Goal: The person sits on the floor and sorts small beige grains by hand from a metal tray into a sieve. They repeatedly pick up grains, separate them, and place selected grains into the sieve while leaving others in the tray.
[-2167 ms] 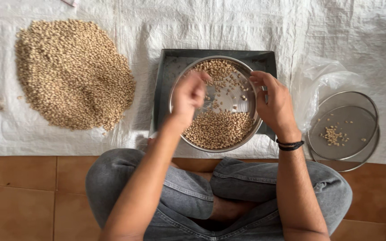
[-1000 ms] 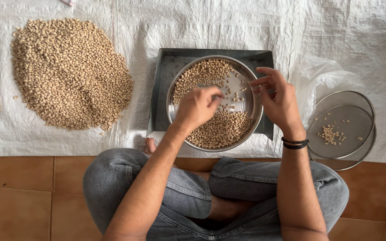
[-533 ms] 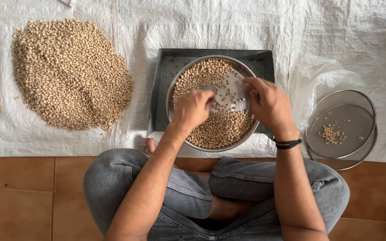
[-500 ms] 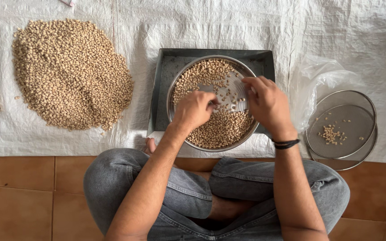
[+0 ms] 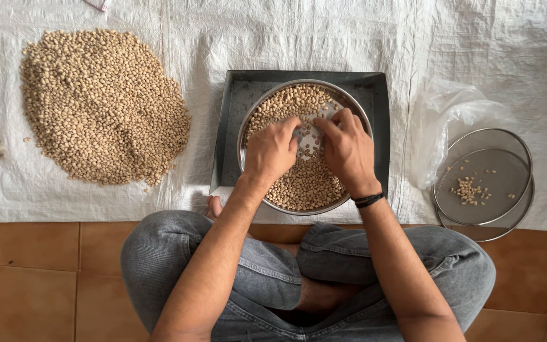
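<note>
From the head camera, looking straight down: a person sits cross-legged in grey jeans on glazed terracotta floor tiles, at the edge of a white woven plastic sheet (image 5: 299,31) that is creased and slightly glossy.

The round steel plate (image 5: 357,111) is right in front of the knees, shiny and shallow, resting inside a dark square metal tray (image 5: 238,126) with raised sides. Small pale tan beans (image 5: 305,187) crowd the near part and the far rim of the plate, with a bare patch of metal between them.

Both hands are over that patch. The left hand (image 5: 270,151) is knuckles up, fingers curled narrow and tips down among the beans; whether it pinches one, I cannot tell. The right hand (image 5: 348,149) sits just beside it, almost touching, fingers bent inward toward the centre, a dark band on its wrist; its grip is hidden too.

Off to the left, well apart on the sheet, lies a broad, lumpy pile of beans (image 5: 102,104), matte and uneven at the edges.

To the right, a crumpled clear plastic bag (image 5: 444,120) lies beside round steel plates (image 5: 482,177), one lying on another, the upper one carrying a small scatter of beans.
</note>
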